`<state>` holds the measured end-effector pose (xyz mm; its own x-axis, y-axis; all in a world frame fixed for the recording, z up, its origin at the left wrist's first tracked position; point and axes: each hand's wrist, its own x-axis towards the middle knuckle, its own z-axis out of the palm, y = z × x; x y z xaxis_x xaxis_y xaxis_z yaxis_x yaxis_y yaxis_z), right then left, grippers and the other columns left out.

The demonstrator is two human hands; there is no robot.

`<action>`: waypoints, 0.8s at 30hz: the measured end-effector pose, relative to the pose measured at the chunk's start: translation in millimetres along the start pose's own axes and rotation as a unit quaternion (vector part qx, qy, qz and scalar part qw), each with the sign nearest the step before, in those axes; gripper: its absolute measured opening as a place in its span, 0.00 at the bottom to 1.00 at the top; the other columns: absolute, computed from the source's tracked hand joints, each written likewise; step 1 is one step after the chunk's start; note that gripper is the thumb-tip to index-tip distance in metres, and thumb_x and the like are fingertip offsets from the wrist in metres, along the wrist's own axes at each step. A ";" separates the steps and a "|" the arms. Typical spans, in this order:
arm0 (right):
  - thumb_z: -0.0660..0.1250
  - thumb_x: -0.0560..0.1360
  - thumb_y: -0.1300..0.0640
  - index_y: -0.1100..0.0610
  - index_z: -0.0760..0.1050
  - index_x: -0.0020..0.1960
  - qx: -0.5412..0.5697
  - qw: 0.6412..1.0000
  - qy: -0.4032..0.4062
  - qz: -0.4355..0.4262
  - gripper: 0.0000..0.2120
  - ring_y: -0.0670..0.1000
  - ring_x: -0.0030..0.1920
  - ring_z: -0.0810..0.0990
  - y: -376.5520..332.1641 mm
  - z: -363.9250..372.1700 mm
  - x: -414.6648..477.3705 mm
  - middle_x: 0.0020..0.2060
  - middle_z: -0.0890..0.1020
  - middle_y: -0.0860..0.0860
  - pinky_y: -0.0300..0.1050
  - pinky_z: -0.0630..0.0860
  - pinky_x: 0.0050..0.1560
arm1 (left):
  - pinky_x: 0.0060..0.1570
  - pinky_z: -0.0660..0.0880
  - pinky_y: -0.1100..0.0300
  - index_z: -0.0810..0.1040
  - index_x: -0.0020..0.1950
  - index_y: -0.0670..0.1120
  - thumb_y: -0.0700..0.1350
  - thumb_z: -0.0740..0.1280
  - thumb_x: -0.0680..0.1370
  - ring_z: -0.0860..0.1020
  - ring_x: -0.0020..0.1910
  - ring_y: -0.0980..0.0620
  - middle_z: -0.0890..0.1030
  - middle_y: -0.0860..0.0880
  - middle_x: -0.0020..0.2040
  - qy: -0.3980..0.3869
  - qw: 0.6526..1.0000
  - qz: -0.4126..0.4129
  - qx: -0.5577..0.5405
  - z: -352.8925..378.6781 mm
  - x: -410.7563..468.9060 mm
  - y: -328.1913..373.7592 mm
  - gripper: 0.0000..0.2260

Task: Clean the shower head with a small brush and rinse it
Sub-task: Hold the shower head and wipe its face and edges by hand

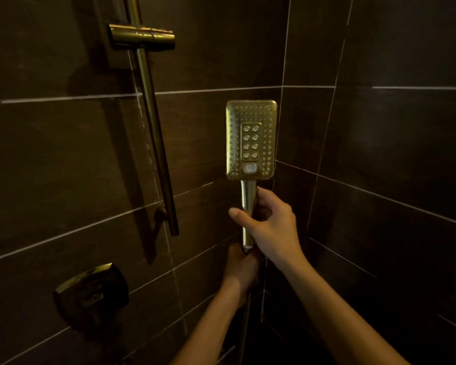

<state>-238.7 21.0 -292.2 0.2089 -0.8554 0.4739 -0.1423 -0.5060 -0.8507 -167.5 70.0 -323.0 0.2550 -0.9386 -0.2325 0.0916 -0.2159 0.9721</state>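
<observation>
A gold rectangular shower head (251, 139) stands upright in the middle of the view, its nozzle face turned toward me. My right hand (267, 223) is wrapped around its round handle, thumb across the front. Just below, my left hand (241, 268) is closed around the bottom end of the handle, where the hose (245, 327) joins and drops down out of sight. No brush is in view.
A gold slide rail (153, 133) with an empty holder (142, 36) runs down the dark tiled wall at the left. A square mixer control (91, 295) sits lower left. The wall corner is right behind the shower head.
</observation>
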 end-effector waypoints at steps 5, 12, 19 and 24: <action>0.77 0.72 0.47 0.47 0.77 0.65 -0.068 0.997 0.034 0.003 0.23 0.41 0.56 0.80 0.5 2.9 -1.0 0.48 0.82 0.37 0.53 0.78 0.61 | 0.25 0.69 0.65 0.78 0.44 0.50 0.43 0.65 0.80 0.76 0.24 0.59 0.80 0.50 0.33 -0.013 0.999 0.034 -0.009 1.9 -2.4 -3.0 0.06; 0.67 0.81 0.52 0.40 0.67 0.72 0.050 0.996 -0.051 0.044 0.22 0.44 0.63 0.79 2.6 0.4 0.9 0.63 0.79 0.43 0.51 0.77 0.66 | 0.30 0.69 0.62 0.75 0.43 0.51 0.44 0.64 0.81 0.76 0.29 0.57 0.81 0.52 0.33 -0.017 0.999 0.031 -0.019 0.1 -4.5 4.6 0.06; 0.62 0.83 0.54 0.50 0.78 0.62 0.124 0.986 -0.096 0.062 0.11 0.52 0.58 0.81 6.2 -8.6 6.1 0.55 0.81 0.54 0.61 0.73 0.68 | 0.31 0.68 0.62 0.72 0.43 0.50 0.45 0.64 0.80 0.73 0.33 0.55 0.76 0.50 0.38 -0.022 0.999 0.006 -0.022 0.7 -3.1 6.5 0.06; 0.58 0.84 0.61 0.53 0.72 0.70 0.216 0.968 -0.086 0.098 0.16 0.55 0.58 0.84 8.5 -10.7 7.2 0.56 0.84 0.56 0.59 0.77 0.66 | 0.30 0.68 0.61 0.74 0.44 0.52 0.48 0.67 0.79 0.73 0.31 0.55 0.76 0.49 0.37 0.000 1.000 -0.015 -0.025 5.1 3.8 2.5 0.05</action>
<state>-248.7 9.3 -293.6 0.3818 -0.8804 0.2814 0.2146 -0.2117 -0.9535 -171.2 64.5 -321.2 0.2519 -0.9316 -0.2620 0.1468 -0.2308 0.9619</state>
